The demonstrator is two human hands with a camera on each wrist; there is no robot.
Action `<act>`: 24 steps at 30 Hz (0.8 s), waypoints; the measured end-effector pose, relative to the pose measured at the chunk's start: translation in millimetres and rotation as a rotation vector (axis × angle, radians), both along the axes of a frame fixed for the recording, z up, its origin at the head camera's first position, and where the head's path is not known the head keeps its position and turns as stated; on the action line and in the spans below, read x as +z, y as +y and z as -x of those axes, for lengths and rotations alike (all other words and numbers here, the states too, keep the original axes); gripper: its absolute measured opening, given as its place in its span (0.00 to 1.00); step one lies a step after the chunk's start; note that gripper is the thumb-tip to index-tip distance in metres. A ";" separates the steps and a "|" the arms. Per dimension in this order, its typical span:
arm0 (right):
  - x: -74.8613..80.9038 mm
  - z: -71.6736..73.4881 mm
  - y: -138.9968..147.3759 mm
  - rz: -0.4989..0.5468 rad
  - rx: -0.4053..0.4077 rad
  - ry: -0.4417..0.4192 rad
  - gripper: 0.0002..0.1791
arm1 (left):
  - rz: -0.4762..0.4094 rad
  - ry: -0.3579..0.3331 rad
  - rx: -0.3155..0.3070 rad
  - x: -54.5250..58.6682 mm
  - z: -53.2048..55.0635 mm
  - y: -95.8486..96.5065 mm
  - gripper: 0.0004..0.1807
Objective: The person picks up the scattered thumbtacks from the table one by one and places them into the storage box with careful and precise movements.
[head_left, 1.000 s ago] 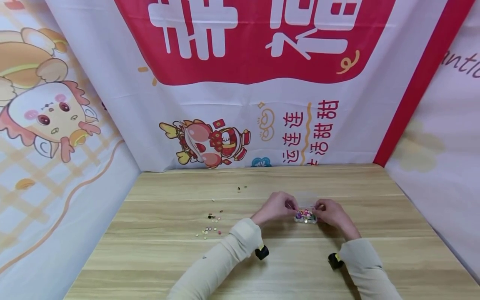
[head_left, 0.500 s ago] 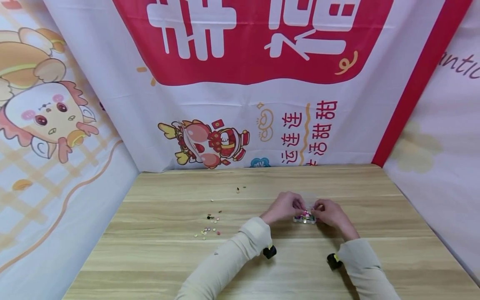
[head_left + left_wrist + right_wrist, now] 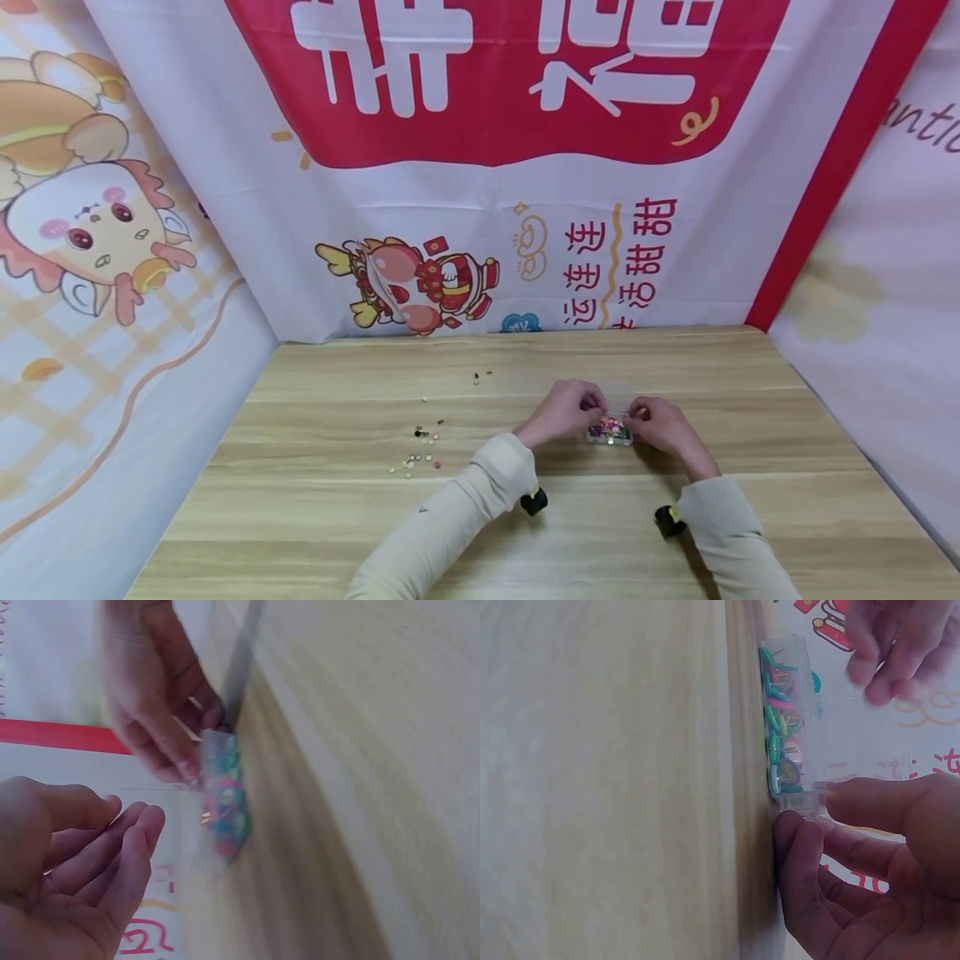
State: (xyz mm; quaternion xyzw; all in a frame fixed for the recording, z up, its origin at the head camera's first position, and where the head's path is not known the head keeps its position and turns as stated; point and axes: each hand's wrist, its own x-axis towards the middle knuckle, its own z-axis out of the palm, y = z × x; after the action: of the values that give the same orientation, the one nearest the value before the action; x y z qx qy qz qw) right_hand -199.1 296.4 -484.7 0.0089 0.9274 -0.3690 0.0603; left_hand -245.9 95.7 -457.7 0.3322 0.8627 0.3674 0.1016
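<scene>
A white cloth banner point(image 3: 480, 187) with red printing is hanging behind the wood-grain table point(image 3: 585, 537), and I'm watching the work toward the right half of the tabletop. The small clear box point(image 3: 799, 649) is resting on the wood between the two hands, its clear lid point(image 3: 615, 390) apparently standing open at the back. Inside, colorful tacks point(image 3: 787, 774) are lying in a jumble. The right hand point(image 3: 660, 425) is pinching the near end of the box between thumb and fingers, as I'm seeing in the right wrist view. The left hand point(image 3: 566, 408) is hovering above the other end with its fingers loosely bent; I'm making out nothing between them, though the wrist views are blurring. Off to the left, loose pieces point(image 3: 429, 457) are lying scattered, with a few more near the back edge. I'm judging this as a drop-in step, the tacks being gathered into the box. To my eye, the next move is calling for a steady right hand while the left is reaching over to pick up another piece.
</scene>
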 end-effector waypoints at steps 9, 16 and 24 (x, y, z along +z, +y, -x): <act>4.5 -2.4 5.9 -0.021 -0.010 -0.005 0.10 | -0.010 0.028 -0.024 37.4 -12.1 -20.6 0.03; 4.1 -2.3 1.9 -0.024 -0.010 -0.019 0.10 | -0.013 0.029 0.019 55.9 -29.0 -55.0 0.03; -0.4 0.4 -1.0 -0.033 0.003 -0.023 0.10 | -0.023 0.030 0.101 60.8 -36.1 -108.4 0.02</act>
State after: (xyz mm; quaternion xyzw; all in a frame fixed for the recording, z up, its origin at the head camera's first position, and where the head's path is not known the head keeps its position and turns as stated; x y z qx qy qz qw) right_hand -199.6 295.4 -485.1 0.0129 0.9326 -0.3537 0.0713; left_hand -209.7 -12.7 -396.9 0.2949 0.8755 0.3770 0.0662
